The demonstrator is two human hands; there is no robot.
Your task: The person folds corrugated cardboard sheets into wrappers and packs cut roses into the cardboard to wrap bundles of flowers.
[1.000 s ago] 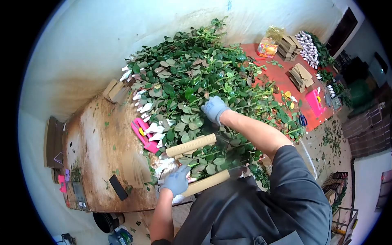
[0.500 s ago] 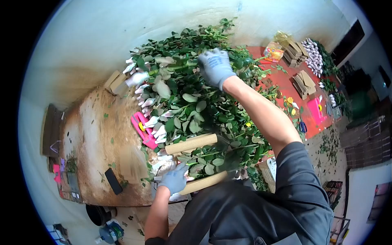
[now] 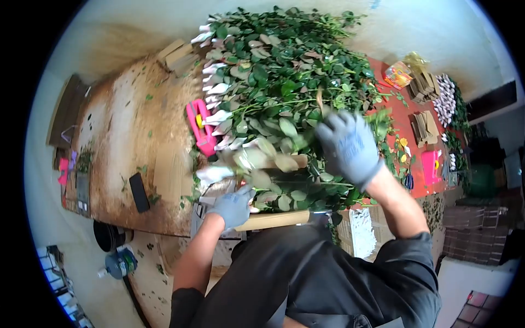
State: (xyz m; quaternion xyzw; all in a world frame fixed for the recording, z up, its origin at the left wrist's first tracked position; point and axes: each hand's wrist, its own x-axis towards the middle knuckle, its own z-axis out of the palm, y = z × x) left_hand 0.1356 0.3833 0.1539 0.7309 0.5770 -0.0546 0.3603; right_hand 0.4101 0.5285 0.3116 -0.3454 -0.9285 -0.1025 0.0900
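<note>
A big heap of leafy rose stems (image 3: 284, 71) with wrapped white buds lies across the worn table (image 3: 126, 131). My right hand (image 3: 348, 146), in a grey glove, grips one rose stem (image 3: 257, 161) and carries it, blurred, over the bundle near the table's front edge. Its wrapped bud (image 3: 210, 174) points left. My gloved left hand (image 3: 232, 206) rests on the bud ends of that bundle, which lies between two tan cardboard rolls (image 3: 276, 220). The fingers of the left hand are partly hidden by leaves.
A pink tool (image 3: 200, 127) lies beside the buds. A black phone-like object (image 3: 138, 192) and a cardboard sheet (image 3: 167, 175) sit on the table's left part. Cardboard stacks (image 3: 422, 127), more wrapped flowers (image 3: 447, 98) and a red table surface (image 3: 404, 158) are at right. A bottle (image 3: 119, 262) stands on the floor.
My right hand pulled a stem up out of the heap and then brought it down toward the bundle. My left hand stayed on the bundle. The camera tilted.
</note>
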